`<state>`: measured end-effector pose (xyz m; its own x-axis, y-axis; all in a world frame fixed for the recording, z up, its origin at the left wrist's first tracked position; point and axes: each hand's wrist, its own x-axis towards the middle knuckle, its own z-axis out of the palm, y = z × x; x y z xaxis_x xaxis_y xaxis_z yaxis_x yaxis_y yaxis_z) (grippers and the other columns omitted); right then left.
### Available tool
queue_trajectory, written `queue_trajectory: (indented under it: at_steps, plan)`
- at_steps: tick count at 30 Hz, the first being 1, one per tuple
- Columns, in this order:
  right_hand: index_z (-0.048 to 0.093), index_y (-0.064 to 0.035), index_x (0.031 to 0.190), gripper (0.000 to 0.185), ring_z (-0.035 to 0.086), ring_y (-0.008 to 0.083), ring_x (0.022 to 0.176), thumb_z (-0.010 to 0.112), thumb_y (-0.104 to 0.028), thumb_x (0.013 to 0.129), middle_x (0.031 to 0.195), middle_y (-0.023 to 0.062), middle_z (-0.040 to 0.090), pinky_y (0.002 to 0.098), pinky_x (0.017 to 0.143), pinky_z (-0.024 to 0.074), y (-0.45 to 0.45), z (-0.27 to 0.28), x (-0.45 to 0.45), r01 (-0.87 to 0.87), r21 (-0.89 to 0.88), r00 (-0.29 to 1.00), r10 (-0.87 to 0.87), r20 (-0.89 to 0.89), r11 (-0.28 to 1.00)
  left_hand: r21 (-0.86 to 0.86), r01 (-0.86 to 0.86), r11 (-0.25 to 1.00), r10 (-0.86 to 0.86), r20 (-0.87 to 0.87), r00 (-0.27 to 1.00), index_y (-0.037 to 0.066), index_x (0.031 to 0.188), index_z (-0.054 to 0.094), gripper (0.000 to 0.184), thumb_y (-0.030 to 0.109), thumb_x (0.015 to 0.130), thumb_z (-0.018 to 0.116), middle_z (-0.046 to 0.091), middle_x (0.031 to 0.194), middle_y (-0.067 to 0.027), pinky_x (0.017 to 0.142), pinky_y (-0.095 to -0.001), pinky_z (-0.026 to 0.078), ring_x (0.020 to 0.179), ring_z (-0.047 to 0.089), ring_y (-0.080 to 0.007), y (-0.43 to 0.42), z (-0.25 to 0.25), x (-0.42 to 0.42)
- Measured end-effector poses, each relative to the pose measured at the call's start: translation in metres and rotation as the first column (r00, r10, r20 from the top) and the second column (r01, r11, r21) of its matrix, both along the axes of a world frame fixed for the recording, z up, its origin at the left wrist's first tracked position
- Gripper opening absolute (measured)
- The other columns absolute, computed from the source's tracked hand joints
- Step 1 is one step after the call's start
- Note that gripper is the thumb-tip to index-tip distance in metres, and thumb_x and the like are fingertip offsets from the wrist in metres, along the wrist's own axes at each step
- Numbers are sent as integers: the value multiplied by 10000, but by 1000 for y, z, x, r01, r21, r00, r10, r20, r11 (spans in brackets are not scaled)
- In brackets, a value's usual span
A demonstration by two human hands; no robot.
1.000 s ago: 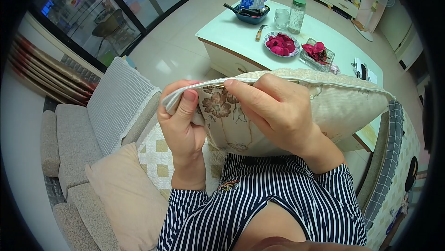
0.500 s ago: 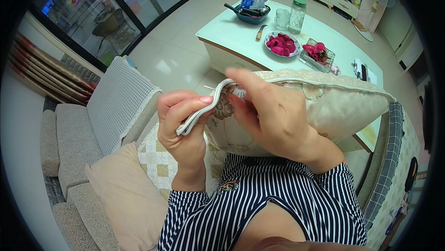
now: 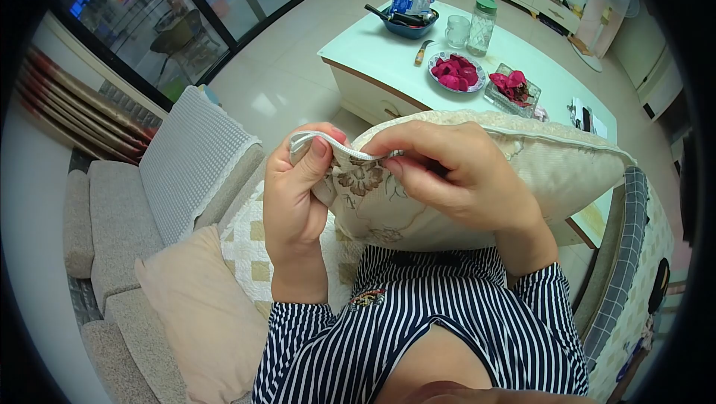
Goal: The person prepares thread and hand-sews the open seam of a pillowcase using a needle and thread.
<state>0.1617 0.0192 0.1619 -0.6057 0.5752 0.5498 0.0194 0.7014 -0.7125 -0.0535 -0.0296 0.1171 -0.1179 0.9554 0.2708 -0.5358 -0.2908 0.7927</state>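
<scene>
A cream cushion (image 3: 567,173) with a brown flower print lies across my lap, a white zipper edge (image 3: 347,150) running along its top. My left hand (image 3: 302,180) pinches the folded end of this edge between thumb and fingers. Close to its right, my right hand (image 3: 462,173) has thumb and index finger pressed together at the zipper edge. Whether a needle is between those fingertips cannot be made out now.
Beyond the cushion is a white table (image 3: 373,64) with a blue basin (image 3: 410,27), a knife (image 3: 422,53), a glass mug, a green-lidded jar (image 3: 482,27), and two dishes of red petals (image 3: 455,73). A beige pillow (image 3: 201,314) lies on the grey sofa (image 3: 123,210) at left.
My right hand has come down onto the zipper edge, its fingers closing. My left hand has turned, thumb now toward me. The thin needle seen between the hands half a second ago no longer shows.
</scene>
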Motion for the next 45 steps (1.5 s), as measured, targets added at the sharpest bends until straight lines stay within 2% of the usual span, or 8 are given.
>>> queue_trajectory:
  at_steps: [7, 13, 22, 25, 27, 30, 33, 45]
  plan:
    - [693, -43, 1150, 231, 716, 251, 790, 660, -32, 922, 909, 121, 722, 335, 699, 552, 2, -1, 1, -59, -24, 998, 58, -30, 998, -33, 202, 979, -199, 82, 977, -25, 1115, 662, 249, 203, 1018, 682, 723, 981, -107, 846, -289, 572, 907, 693, -166, 5, 1, -2]
    - [672, -46, 1128, 191, 717, 252, 786, 698, -65, 940, 887, 119, 717, 332, 695, 552, 1, -3, -4, -39, -35, 999, 38, -29, 999, -20, 210, 978, -208, 80, 975, -28, 1132, 663, 239, 187, 1028, 665, 726, 987, -101, 852, -288, 575, 920, 696, -161, 8, -2, -3]
    - [633, -54, 993, 169, 696, 267, 637, 738, -183, 959, 749, 100, 695, 359, 560, 510, -3, -16, -17, 175, 153, 984, -169, -55, 973, -14, 161, 987, -160, 64, 985, -26, 1133, 671, 242, 190, 1023, 674, 727, 986, -96, 842, -278, 576, 913, 696, -150, 10, -2, -1]
    - [661, -54, 1033, 140, 691, 262, 676, 731, -137, 943, 783, 110, 690, 360, 588, 516, -3, -13, -12, 147, 183, 989, -140, -51, 972, -17, 154, 988, -152, 86, 985, -26, 1131, 671, 249, 194, 1014, 688, 723, 997, -91, 844, -279, 577, 913, 696, -150, 10, -4, -3]
    - [707, -69, 1123, 215, 662, 242, 743, 719, -59, 908, 863, 105, 661, 348, 628, 516, -4, -8, -6, 133, 271, 991, -126, -43, 953, -20, 170, 985, -167, 108, 980, -25, 1129, 671, 250, 194, 1011, 693, 721, 1003, -91, 846, -281, 578, 917, 695, -151, 11, -5, -6]
    - [731, -98, 1205, 358, 612, 234, 803, 694, 22, 869, 926, 93, 601, 337, 662, 510, -8, -9, 1, 151, 256, 988, -152, -14, 955, -24, 196, 980, -191, 135, 972, -25, 1127, 669, 252, 194, 1006, 700, 716, 1013, -90, 849, -284, 580, 925, 694, -153, 11, -5, -7]
    - [736, -103, 1222, 395, 579, 228, 804, 682, 57, 865, 924, 81, 556, 334, 657, 498, -7, -10, 3, 148, 249, 989, -150, -9, 957, -26, 209, 978, -203, 143, 969, -23, 1129, 667, 253, 194, 1003, 704, 713, 1020, -91, 851, -286, 582, 935, 693, -154, 12, -5, -8]
    - [724, -91, 1200, 340, 600, 240, 804, 689, 34, 886, 905, 94, 580, 336, 669, 508, -6, -14, -2, 157, 244, 987, -159, -11, 957, -28, 205, 978, -199, 141, 970, -21, 1136, 665, 251, 190, 1006, 699, 715, 1022, -99, 855, -292, 588, 940, 701, -165, 11, -6, -6]
